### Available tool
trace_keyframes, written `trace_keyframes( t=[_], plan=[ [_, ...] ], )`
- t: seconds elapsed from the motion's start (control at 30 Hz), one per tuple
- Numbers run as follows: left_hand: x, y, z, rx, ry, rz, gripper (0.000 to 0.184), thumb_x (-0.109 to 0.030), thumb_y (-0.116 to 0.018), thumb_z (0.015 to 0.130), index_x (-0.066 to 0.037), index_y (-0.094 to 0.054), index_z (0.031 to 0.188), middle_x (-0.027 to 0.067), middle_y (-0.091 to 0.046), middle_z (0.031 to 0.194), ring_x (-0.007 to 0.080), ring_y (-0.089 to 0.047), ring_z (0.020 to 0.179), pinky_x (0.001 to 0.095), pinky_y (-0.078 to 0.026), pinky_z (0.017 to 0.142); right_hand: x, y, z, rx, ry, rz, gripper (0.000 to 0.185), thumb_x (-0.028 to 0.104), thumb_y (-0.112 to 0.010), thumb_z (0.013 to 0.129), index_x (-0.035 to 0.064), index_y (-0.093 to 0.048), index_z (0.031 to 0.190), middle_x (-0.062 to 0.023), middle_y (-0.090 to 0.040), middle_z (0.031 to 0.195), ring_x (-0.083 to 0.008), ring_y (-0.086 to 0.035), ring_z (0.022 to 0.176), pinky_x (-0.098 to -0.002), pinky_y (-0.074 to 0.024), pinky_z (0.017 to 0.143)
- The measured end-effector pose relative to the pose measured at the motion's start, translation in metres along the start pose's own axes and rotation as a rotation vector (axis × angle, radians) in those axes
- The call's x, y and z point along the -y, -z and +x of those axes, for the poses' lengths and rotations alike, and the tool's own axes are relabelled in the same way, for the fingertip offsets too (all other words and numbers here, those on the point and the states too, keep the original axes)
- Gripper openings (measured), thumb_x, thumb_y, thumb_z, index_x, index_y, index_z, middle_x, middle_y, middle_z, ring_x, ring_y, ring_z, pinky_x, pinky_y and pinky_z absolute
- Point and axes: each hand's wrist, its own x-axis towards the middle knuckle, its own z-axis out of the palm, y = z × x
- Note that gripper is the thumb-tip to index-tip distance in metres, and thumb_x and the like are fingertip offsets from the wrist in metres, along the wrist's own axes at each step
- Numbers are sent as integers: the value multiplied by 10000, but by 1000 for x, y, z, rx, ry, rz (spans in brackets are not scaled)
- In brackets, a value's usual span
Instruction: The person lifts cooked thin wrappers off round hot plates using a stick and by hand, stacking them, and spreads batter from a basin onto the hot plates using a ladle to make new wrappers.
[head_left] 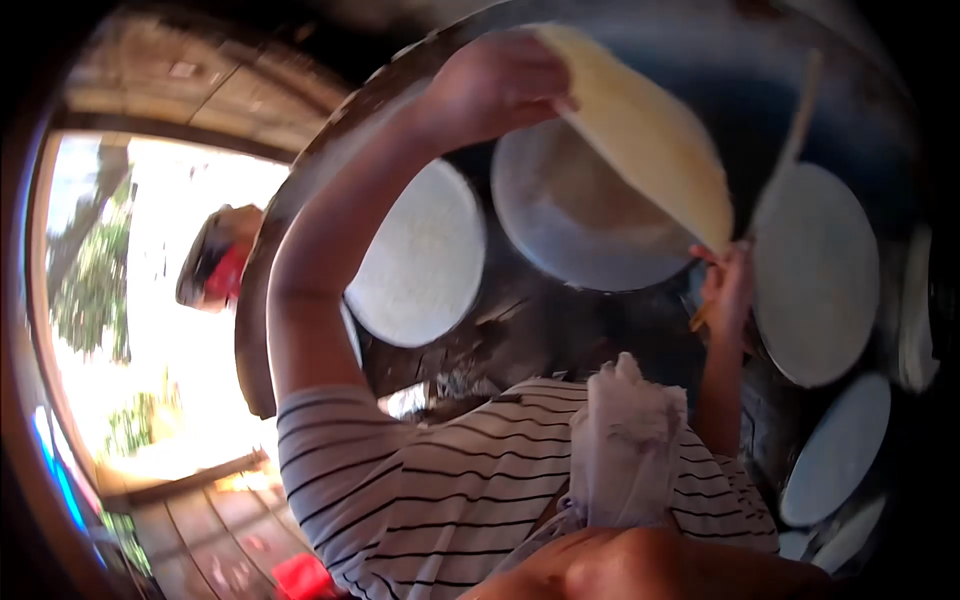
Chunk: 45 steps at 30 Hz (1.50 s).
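Sheet point(650, 130), pale yellow, thin: upper centre of frame, slanting across a round plate point(570, 215). Left hand point(500, 88): fingers closed on its upper end. Right hand point(728, 285): fingers apparently pinching its lower tip. Likely hazard: tearing, through uneven pull.

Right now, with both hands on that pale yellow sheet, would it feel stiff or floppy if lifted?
Probably floppy: the pale yellow sheet looks thin and is held at both ends, by the left fingers and the right fingers. It seems likely to be light, being broad but thin. It might tear if tugged, given that thin edge.
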Motion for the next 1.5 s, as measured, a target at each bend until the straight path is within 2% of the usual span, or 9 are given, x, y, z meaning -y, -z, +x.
trace_keyframes(
  t=[0.07,0.27,0.4,0.53,0.8,0.87,1.13,1.3,1.5],
  plan=[
    [-3,31,-18,-14,-26,38,183,-36,-733,675,-67,-650,834,36,-614,889,227,-582,841,343,-480,730,9,-17,22,15,16,123,397,510,-407,937,163,-430,745,39,-384,561,-54,-280,337,-210,-214,343],
    [-78,101,-203,117,389,360,153,-71,-723,692,-86,-623,807,22,-617,875,226,-603,832,356,-501,726,-16,-147,36,474,24,-181,268,301,-645,841,135,-465,731,28,-469,601,-57,-335,348,-226,-268,348],
    [-155,66,-338,129,704,428,194,-74,-679,637,-120,-602,810,26,-592,860,235,-579,763,377,-477,653,-96,-261,15,561,263,-668,254,199,-703,734,49,-503,691,-48,-522,594,-221,-540,555,-331,-423,528],
    [-196,1,-418,457,930,152,633,-317,-749,664,-246,-541,1258,89,-482,1278,317,-427,1186,430,-356,1028,-125,-293,23,658,626,-1087,264,195,-711,720,-7,-546,759,-142,-578,709,-339,-574,694,-409,-456,672],
    [-48,-53,-497,-135,1587,311,609,-259,-623,791,-124,-426,1351,152,-561,1191,346,-520,1081,422,-405,944,-174,-388,88,819,986,-1080,418,204,-735,699,-29,-607,1022,-184,-603,1043,-338,-581,990,-394,-455,869],
    [-11,-66,-507,-108,1762,156,561,-247,-601,792,-114,-465,1319,164,-609,1097,337,-579,994,434,-454,869,-152,-412,80,972,676,-1266,393,208,-738,683,-35,-612,965,-193,-602,1001,-336,-578,994,-398,-455,844],
    [52,-63,-472,-508,1423,-36,372,-80,-541,826,-105,-575,1195,141,-625,973,307,-607,909,387,-488,779,-140,-446,88,1009,669,-1326,365,262,-758,665,-19,-543,755,-166,-576,800,-334,-573,777,-400,-438,660],
    [70,-76,-497,-71,1423,146,390,-176,-555,827,-63,-558,1200,157,-620,1074,310,-565,1056,391,-459,899,-140,-451,76,1017,768,-1307,232,178,-689,718,16,-560,823,-172,-594,781,-347,-598,785,-428,-460,665],
    [60,-73,-516,-237,1465,-194,322,-160,-608,812,-32,-609,1107,120,-612,1090,271,-573,1029,332,-446,904,-113,-444,8,930,723,-1191,150,114,-643,737,26,-544,807,-156,-606,800,-358,-589,800,-437,-466,680]
  ],
)
